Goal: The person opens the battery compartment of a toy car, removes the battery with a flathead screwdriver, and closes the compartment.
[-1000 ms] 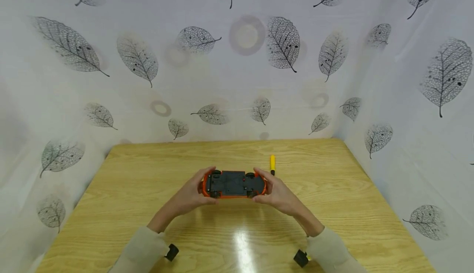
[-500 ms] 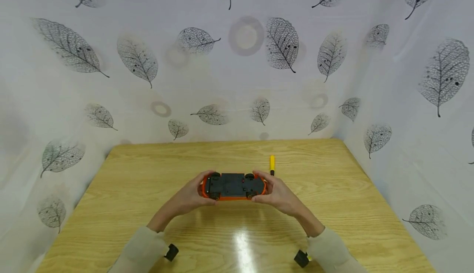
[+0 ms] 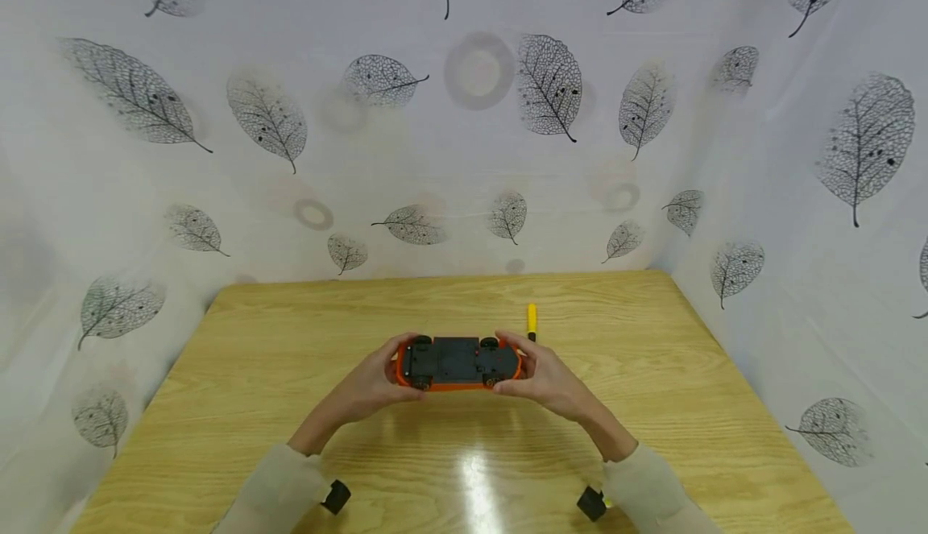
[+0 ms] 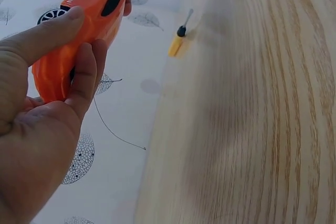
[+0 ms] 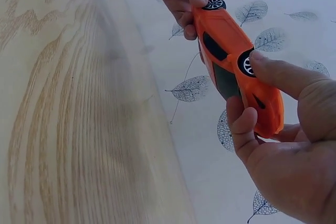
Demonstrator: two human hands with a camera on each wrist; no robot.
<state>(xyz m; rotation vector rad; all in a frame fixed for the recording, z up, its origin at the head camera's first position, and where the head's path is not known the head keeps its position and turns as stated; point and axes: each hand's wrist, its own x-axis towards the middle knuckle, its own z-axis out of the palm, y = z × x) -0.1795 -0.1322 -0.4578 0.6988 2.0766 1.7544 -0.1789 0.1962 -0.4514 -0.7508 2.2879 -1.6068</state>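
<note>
An orange toy car (image 3: 457, 361) is held up between both hands, its dark underside and wheels facing the head camera. My left hand (image 3: 379, 381) grips one end, thumb on the near side and fingers on the far side. At the opposite end my right hand (image 3: 540, 377) holds the car the same way. In the right wrist view, the car's orange side (image 5: 231, 30), a dark window and two spoked wheels show, with the thumb by one wheel. From the left wrist, the orange body (image 4: 97, 3) is seen between thumb and curled fingers.
A screwdriver (image 3: 532, 320) with a yellow handle lies on the wooden table (image 3: 290, 316) behind the right hand. Leaf-patterned white cloth (image 3: 464, 155) rises behind the table and along both sides. Black blocks (image 3: 336, 496) sit by the sleeves.
The car has dipped very slightly toward me in the head view and its underside has tilted a touch. Both hands keep their grip on it.
</note>
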